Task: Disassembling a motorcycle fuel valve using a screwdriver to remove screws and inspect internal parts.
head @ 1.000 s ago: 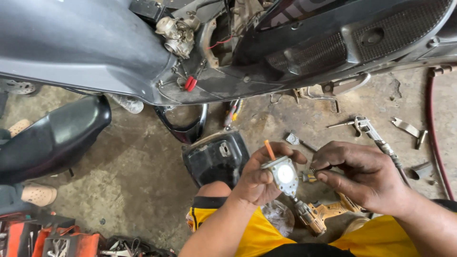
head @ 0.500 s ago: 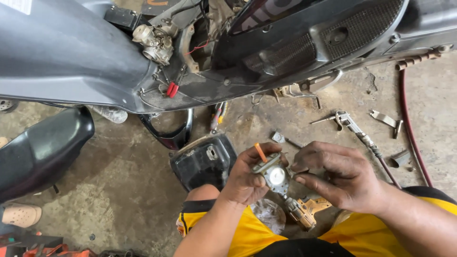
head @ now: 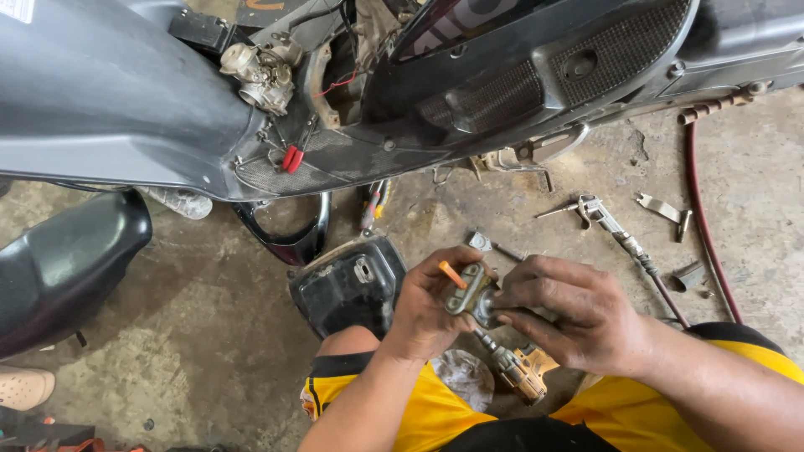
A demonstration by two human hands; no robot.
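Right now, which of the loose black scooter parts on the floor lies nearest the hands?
The boxy black cover, just beside the left hand; the curved trim and seat lie farther left.

A small grey metal part (head: 471, 293), blocky with a round body, is held up in both hands above the person's yellow shorts (head: 394, 402). A short orange tube (head: 451, 274) sticks out of its upper left side, pointing up and left. The left hand (head: 431, 310) grips it from the left; the right hand (head: 578, 314) covers its right side with fingertips pressed on.
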